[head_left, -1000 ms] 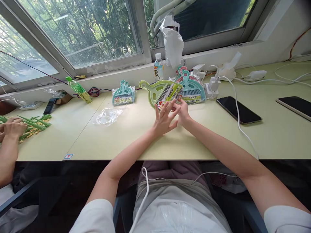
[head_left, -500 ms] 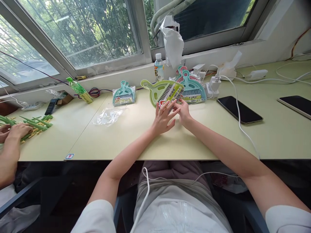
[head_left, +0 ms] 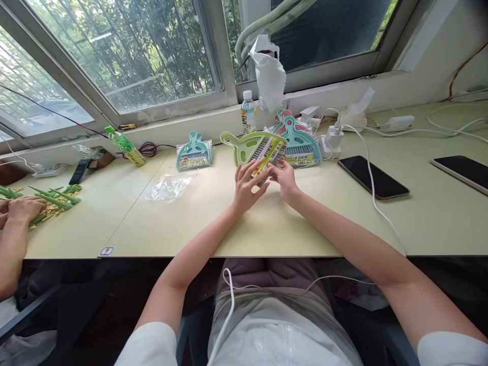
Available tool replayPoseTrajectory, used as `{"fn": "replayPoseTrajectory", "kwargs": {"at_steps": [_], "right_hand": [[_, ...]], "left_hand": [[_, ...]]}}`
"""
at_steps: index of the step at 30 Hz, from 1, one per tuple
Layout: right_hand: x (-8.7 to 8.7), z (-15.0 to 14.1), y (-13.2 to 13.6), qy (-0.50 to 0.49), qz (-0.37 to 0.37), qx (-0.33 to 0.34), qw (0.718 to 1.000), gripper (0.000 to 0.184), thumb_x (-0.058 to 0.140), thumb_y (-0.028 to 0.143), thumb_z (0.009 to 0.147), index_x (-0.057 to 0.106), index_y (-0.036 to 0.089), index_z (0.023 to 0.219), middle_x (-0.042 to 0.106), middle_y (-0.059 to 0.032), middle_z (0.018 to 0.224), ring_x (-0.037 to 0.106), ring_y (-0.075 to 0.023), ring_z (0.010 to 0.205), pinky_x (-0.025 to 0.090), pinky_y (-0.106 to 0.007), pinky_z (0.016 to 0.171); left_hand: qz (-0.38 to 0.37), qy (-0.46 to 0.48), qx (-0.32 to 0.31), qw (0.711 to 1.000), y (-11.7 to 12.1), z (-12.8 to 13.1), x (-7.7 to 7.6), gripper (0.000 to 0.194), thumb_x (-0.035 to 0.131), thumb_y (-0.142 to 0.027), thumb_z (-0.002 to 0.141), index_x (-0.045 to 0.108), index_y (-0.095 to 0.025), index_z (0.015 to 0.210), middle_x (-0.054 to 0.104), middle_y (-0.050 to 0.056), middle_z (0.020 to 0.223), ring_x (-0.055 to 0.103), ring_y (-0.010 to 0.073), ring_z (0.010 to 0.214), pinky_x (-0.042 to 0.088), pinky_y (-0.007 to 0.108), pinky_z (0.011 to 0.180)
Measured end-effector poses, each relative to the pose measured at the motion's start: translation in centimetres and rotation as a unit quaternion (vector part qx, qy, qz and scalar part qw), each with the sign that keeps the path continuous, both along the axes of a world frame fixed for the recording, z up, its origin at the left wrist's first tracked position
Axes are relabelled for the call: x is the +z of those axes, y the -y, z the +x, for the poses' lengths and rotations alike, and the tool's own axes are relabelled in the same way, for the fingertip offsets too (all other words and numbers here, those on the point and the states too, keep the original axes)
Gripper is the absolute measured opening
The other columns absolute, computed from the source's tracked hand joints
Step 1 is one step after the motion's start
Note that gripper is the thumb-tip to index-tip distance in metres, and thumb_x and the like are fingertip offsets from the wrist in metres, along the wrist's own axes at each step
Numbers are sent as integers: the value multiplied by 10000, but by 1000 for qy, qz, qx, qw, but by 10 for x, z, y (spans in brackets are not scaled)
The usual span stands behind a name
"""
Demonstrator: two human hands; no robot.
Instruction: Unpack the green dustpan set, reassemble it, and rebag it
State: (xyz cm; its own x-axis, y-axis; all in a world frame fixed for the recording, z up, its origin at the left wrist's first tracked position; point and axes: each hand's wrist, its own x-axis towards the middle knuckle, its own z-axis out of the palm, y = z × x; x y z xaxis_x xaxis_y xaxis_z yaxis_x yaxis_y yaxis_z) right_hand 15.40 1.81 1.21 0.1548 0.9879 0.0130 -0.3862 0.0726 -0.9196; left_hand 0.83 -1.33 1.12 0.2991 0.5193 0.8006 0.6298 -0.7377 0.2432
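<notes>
My left grip (head_left: pixel 245 189) lies with its fingers spread over the lower face of a green dustpan (head_left: pixel 244 147), thumb set apart, while my right grip (head_left: pixel 287 182) bends its fingertips to the lower right edge of the same piece; whether either one truly pinches it, I cannot tell. The dustpan is smooth plastic, fan-shaped and tilted, its looped handle pointing up and leftward from my fingers. Dark, stiff bristles (head_left: pixel 262 147) show beside a printed label (head_left: pixel 269 156) (its lettering is too small for me to read). Just beyond my right grip stands a turquoise dustpan set (head_left: pixel 301 139), rounded along its top, with a pink one (head_left: pixel 284 115) behind it. Left of my left grip rests a crumpled clear wrapper (head_left: pixel 171 187), and past that a smaller turquoise set (head_left: pixel 194 153) in shiny film. Between my wrists the flat, pale counter (head_left: pixel 274 234) runs back to its straight front edge. Right of my right grip, a white cable (head_left: pixel 388 220) crosses a black phone (head_left: pixel 358 175).
</notes>
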Motion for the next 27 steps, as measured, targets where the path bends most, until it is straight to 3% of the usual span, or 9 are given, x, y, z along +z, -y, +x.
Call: {"fn": "replayPoseTrajectory", "kwargs": {"at_steps": [4, 8, 19, 27], "right_hand": [[-2, -2, -2, 20, 4, -5, 1000, 479, 808, 444, 618, 523, 242, 946, 721, 8, 838, 623, -122, 626, 456, -240, 572], [-4, -3, -1, 41, 10, 0, 999, 483, 800, 465, 613, 502, 240, 920, 717, 0, 818, 628, -136, 632, 447, -242, 558], [-5, -4, 1, 67, 18, 11, 998, 499, 777, 499, 601, 494, 240, 921, 715, -3, 802, 613, -140, 636, 444, -248, 547], [-4, -5, 2, 63, 15, 12, 998, 508, 790, 493, 590, 494, 239, 916, 709, 3, 795, 613, -140, 643, 439, -242, 549]], "left_hand": [[-48, 160, 6, 986, -1, -1, 9, 253, 703, -491, 832, 756, -283, 966, 680, 56, 1207, 581, 220, 1174, 440, 434, 1062], [-81, 267, 8, 960, -2, -4, 17, 232, 737, -480, 804, 739, -254, 749, 704, 38, 1008, 613, 206, 1032, 474, 397, 964], [-155, 350, -26, 923, -7, -11, 16, 307, 603, -493, 904, 780, -243, 895, 704, 66, 1058, 613, 206, 1087, 468, 368, 987], [-145, 346, -12, 927, -10, -13, 16, 318, 699, -511, 831, 780, -241, 976, 702, 76, 1067, 617, 198, 1068, 471, 365, 980]]}}
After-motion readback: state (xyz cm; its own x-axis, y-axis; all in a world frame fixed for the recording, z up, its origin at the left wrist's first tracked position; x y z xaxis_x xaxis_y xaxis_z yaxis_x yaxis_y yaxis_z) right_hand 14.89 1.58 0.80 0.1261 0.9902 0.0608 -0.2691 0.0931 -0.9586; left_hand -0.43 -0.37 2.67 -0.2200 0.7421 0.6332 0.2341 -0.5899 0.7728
